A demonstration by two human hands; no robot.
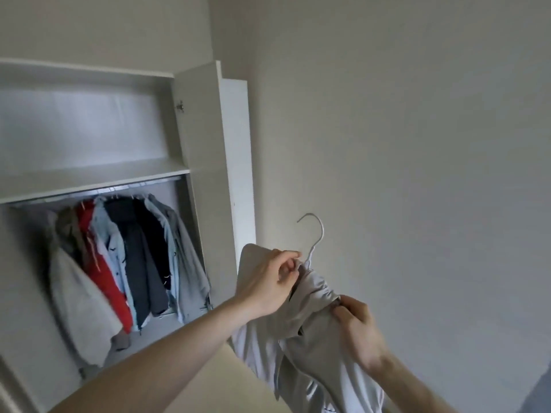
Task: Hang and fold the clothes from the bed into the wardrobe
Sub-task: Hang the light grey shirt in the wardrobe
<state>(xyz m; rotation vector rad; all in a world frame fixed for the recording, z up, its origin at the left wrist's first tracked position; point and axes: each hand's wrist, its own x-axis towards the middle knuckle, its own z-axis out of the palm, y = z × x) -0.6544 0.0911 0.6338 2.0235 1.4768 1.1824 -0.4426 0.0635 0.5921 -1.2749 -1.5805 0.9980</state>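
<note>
Two hands are working a pale grey garment (310, 347) onto a white hanger (313, 242), held up in front of the wall, right of the wardrobe (196, 138). Left hand (268, 281) fingers are pinching the hanger neck and cloth; right hand (360, 332) fingers are gripping the bunched fabric. Hanger hook is pointing up, opening left; garment's long axis is running down, tilted lower right. Wardrobe is standing open, holding a row of hung clothes (125, 257) on the rail.

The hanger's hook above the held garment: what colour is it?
White, or very pale grey: the hook shows best in the head view, against the plain wall.
</note>
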